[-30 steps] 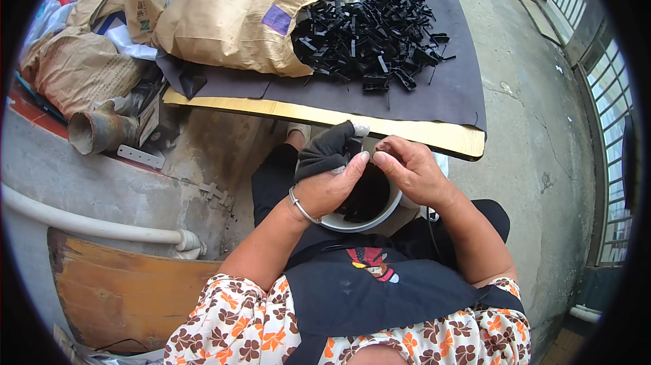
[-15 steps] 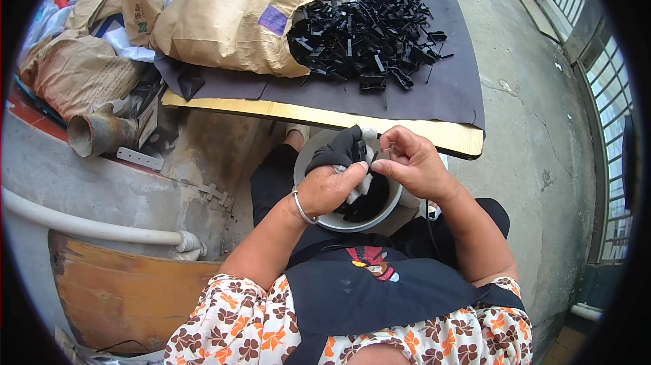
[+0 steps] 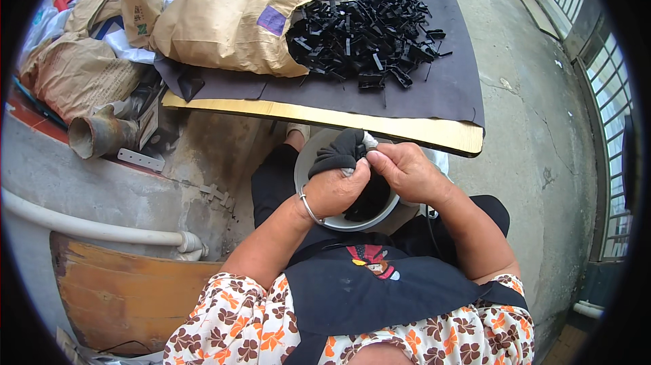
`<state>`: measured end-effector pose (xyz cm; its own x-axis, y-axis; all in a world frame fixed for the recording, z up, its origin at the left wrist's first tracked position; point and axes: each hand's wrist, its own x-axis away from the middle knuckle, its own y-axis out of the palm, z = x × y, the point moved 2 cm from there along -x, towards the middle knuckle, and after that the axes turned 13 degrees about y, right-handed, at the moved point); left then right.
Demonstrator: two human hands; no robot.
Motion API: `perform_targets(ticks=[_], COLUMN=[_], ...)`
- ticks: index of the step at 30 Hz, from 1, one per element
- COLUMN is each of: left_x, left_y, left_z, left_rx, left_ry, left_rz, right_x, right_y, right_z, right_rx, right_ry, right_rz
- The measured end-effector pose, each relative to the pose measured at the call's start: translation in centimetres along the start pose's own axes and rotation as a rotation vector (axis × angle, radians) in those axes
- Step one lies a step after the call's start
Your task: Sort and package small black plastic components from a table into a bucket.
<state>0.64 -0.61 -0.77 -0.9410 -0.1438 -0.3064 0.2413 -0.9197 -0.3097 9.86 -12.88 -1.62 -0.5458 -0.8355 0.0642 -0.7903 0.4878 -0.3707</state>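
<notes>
My left hand [image 3: 342, 185] is closed over the bucket, its fingers covered by black cloth [image 3: 338, 151] with pale grey material at a fingertip. Pressed against it, my right hand [image 3: 405, 172] is pinched, thumb and fingers together. The fingers hide whatever lies between the two hands. Below them stands a light grey bucket [image 3: 305, 165] between my knees, with dark contents [image 3: 371, 201] inside. A silver bangle [image 3: 309, 206] circles my left wrist.
Ahead, a table [image 3: 447, 94] with a dark cover bears a heap of small black plastic pieces [image 3: 380, 33], spilling from a brown paper sack [image 3: 224, 23]. Its pale front edge [image 3: 305, 115] is close beyond my hands. A white pipe [image 3: 95, 222] and rusty pipe piece [image 3: 102, 133] are at left.
My right hand has turned over and closed in against my left. The small dark piece seen between the fingers is now hidden. My left hand has rolled slightly, with the black cloth more on top.
</notes>
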Motion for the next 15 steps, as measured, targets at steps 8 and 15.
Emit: perform_targets(ticks=[8, 15], left_x=[1.1, 0.5], left_y=[-0.6, -2.8], left_z=[-0.5, -0.5], left_rx=[-0.685, -0.879], left_ry=[0.706, 0.275], left_rz=[-0.159, -0.24], right_x=[-0.9, -3.2], right_y=[2.0, -3.3], right_z=[1.6, -0.5], right_rx=[-0.232, 0.432], right_ry=[0.064, -0.17], right_rz=[-0.106, 0.584])
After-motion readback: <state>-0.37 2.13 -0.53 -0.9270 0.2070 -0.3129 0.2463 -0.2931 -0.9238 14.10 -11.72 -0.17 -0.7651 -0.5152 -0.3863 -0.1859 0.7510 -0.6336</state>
